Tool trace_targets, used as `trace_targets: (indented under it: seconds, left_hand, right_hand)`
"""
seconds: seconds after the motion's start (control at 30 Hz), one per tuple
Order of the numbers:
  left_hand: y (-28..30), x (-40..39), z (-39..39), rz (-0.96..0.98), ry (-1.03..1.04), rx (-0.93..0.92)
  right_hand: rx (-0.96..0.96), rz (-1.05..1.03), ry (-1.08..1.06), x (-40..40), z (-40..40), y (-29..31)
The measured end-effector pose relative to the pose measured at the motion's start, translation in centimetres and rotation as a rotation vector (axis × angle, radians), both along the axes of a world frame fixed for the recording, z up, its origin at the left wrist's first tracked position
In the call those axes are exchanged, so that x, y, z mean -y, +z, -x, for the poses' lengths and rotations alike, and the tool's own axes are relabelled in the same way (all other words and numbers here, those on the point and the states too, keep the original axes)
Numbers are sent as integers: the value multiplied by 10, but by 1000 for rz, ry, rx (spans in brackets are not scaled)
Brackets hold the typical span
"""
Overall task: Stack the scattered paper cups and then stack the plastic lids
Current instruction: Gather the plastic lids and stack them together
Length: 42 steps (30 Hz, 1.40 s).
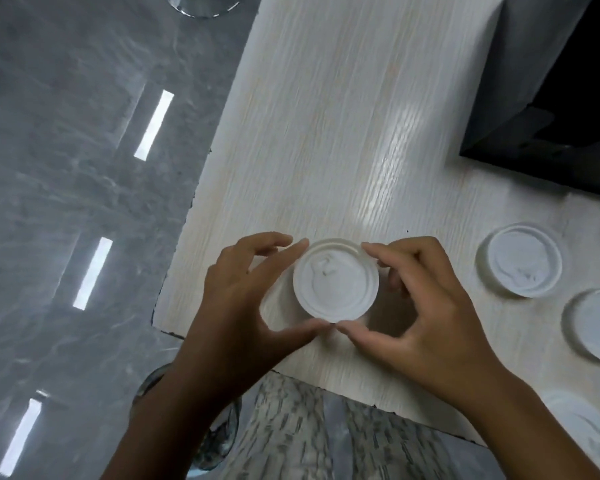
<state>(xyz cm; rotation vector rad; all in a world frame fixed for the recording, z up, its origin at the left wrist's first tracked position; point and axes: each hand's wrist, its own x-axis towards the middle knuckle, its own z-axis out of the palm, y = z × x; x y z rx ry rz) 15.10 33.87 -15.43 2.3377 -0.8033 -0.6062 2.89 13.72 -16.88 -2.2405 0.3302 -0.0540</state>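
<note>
We're over a pale wood-grain counter [326,116] with a chipped near edge; glossy grey marble-look floor [66,168] on the left shows bright strip reflections. Held lid [335,280]: round, translucent white plastic, raised rim, small moulded mark near the middle, sitting near the counter's front-left corner; can't tell if it's one lid or several stacked. Left hand [246,296] grip: thumb and forefinger curled on the lid's left rim. Right hand [426,306] grip: thumb and fingers curled on the right rim, thumbs nearly meeting at the near edge. Three more lids lie flat to the right, apart from the held one: far lid [520,259], edge lid [596,329] cut off by the frame, near lid [582,431] partly behind the right forearm. Dark box [551,109] stands at the back right. Nothing lies between the hands and the loose lids.
</note>
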Motion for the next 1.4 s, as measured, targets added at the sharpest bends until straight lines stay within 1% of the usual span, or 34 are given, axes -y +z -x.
trace_targets:
  seconds: [0.17, 0.27, 0.4, 0.47, 0.53, 0.6, 0.7, 0.8, 0.87, 1.03, 1.17, 1.27, 1.4]
  left_hand:
    - [3, 5, -2, -40, -32, -17]
    - [16, 13, -2, -13, -20, 5]
    - [40, 54, 7, 115, -21, 61]
    - [44, 83, 14, 173, -80, 52]
    - [42, 111, 22, 183, -165, 23]
    - [33, 136, 30, 147, -238, -9]
    - [10, 164, 39, 55, -290, -51]
    - [-12, 183, 44, -31, -335, -50]
    - [-20, 193, 47, -75, -357, -34]
    - [-25, 206, 52, -63, -379, 26]
    - [-18, 200, 51, -37, -355, -9]
    - [3, 186, 49, 30, -323, 13]
    - [42, 146, 41, 19, -306, 48]
  right_hand:
    - [-75, -77, -23, 0, 6, 4]
    - [-57, -124, -87, 12, 18, 13]
    - [2, -29, -257, 55, 44, 30]
    - [-5, 41, -310, 80, 60, 36]
    - [-37, 101, -338, 101, 75, 37]
    - [-97, 149, -355, 117, 88, 32]
    - [-194, 225, -348, 133, 97, 18]
    - [-332, 270, -315, 142, 95, 3]
    - [-377, 287, -277, 144, 91, -4]
    - [-325, 287, -238, 145, 80, -12]
    - [-249, 290, -203, 143, 78, -5]
    - [-186, 297, -167, 133, 75, 10]
    - [-91, 267, -86, 108, 62, 42]
